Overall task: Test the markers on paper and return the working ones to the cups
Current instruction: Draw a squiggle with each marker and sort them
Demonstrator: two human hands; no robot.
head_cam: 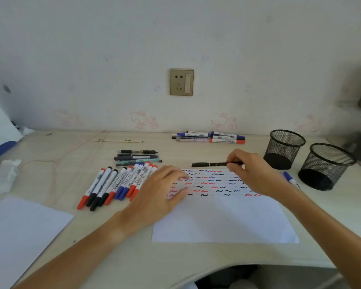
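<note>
A white sheet of paper (223, 220) lies in front of me, its upper part covered with red, blue and black squiggles. My left hand (161, 190) rests flat on the sheet's left edge, fingers spread. My right hand (252, 172) pinches a slim black pen (211, 164) by its right end, holding it level just above the sheet's top edge. Left of the paper lies a row of several capped red, black and blue markers (117, 184). Two black mesh cups (283, 149) (325, 165) stand at the right and look empty.
Several dark pens (137, 157) lie behind the marker row. Another pile of markers (211, 137) sits by the wall. A blue marker (291, 180) lies beside the nearer cup. A second white sheet (19, 232) lies front left, with a crumpled tissue (2, 176) and a thin cable (56, 161) beyond it.
</note>
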